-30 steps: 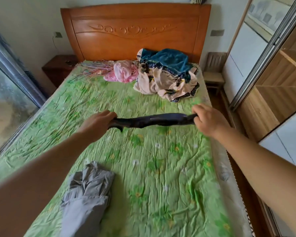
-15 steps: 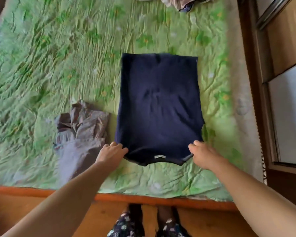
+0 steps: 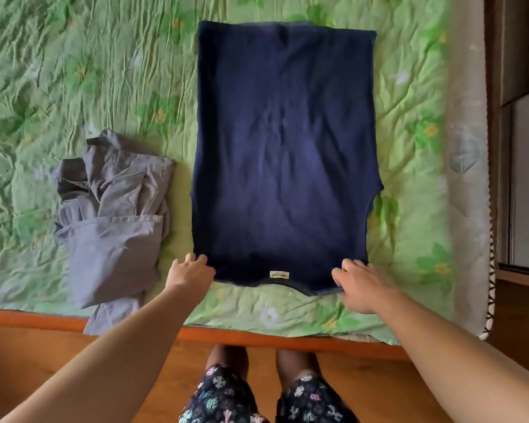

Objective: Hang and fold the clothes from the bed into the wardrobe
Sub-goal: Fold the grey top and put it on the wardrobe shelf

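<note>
Left grip [image 3: 191, 271], right grip [image 3: 359, 282] on shirt's [image 3: 284, 141] shoulders

The sleeveless top [image 3: 283, 148] lies flat on the bedspread [image 3: 89, 71], toward the bed's right side, its neck end and label [image 3: 279, 274] nearest the person. The left hand [image 3: 190, 271] holds its near left corner and the right hand [image 3: 359, 283] its near right corner. Just left of the top, apart from it, a second garment [image 3: 113, 227] lies in a heap, its near end hanging over the foot rail [image 3: 28, 317]. Before the rail is the floor [image 3: 43, 355], where the person's legs [image 3: 229, 358] stand. The wardrobe [image 3: 526, 148] is right of the bed.
</note>
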